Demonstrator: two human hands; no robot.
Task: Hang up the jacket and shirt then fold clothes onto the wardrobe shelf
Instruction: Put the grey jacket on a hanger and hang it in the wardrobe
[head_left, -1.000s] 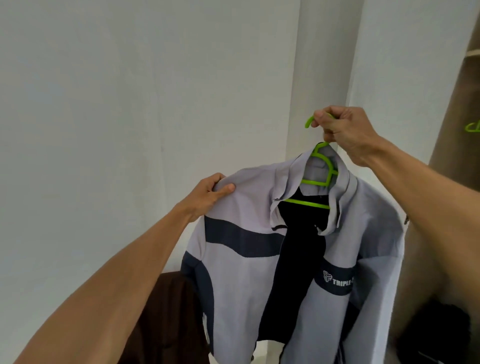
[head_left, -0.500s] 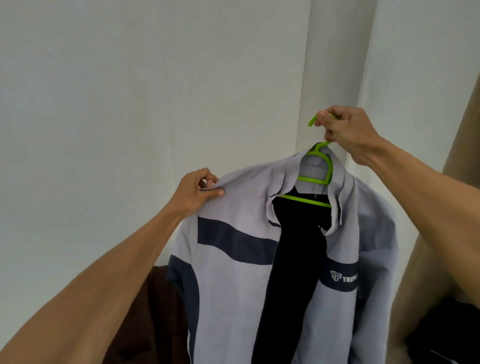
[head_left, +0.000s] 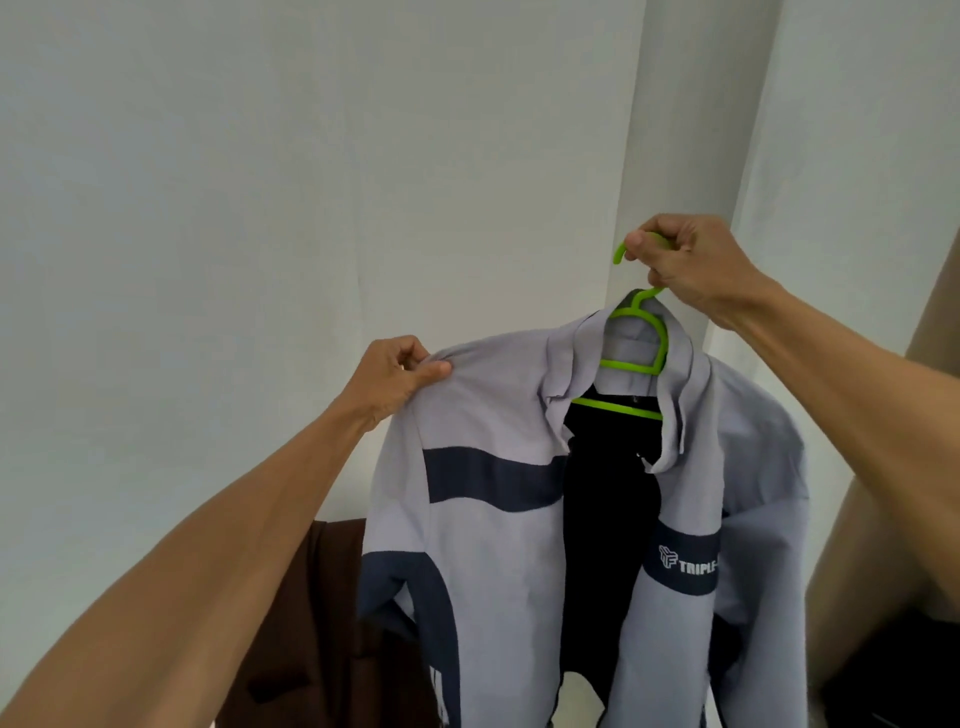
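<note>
A pale grey jacket (head_left: 498, 561) with navy bands and a dark lining hangs open on a lime-green hanger (head_left: 636, 358), held up in front of a white wall. My right hand (head_left: 680, 265) grips the hanger's hook from above. My left hand (head_left: 397, 376) pinches the fabric at the jacket's left shoulder. The jacket's lower part runs out of the frame at the bottom.
A brown garment (head_left: 322, 639) lies low behind the jacket at the bottom left. A tan wardrobe panel (head_left: 930, 322) rises along the right edge, with a dark item (head_left: 893, 670) at its foot. White walls meet in a corner (head_left: 691, 130) behind the hanger.
My left hand has shifted from a flat hold on the shoulder to a pinch of its fabric. The jacket has swung slightly and hangs straighter; the view has turned a little left.
</note>
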